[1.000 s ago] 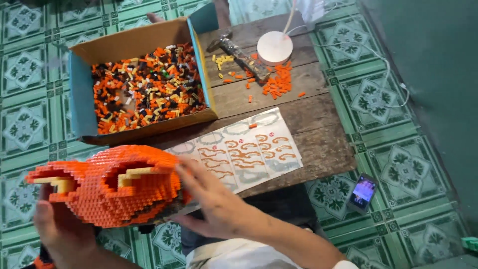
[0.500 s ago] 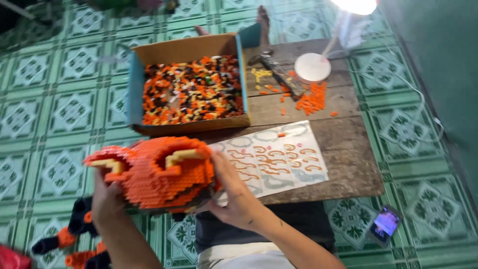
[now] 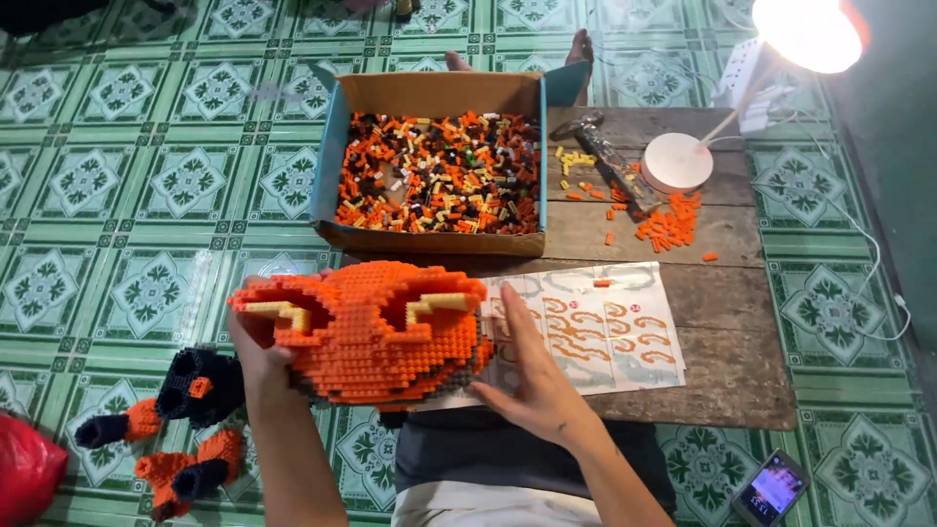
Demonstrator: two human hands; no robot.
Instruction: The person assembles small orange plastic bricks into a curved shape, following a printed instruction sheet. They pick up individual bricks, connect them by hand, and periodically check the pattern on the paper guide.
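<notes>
Both hands gripped the orange brick model [image 3: 376, 327]: the left hand [image 3: 259, 346] grasping its side, the right hand [image 3: 532, 376] pressed flat against it.

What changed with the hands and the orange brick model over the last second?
The orange brick model was lifted slightly and turned; the view shifted too. Left hand keeps gripping its left side, right hand its right. The box of bricks and instruction sheet stayed put.
</notes>
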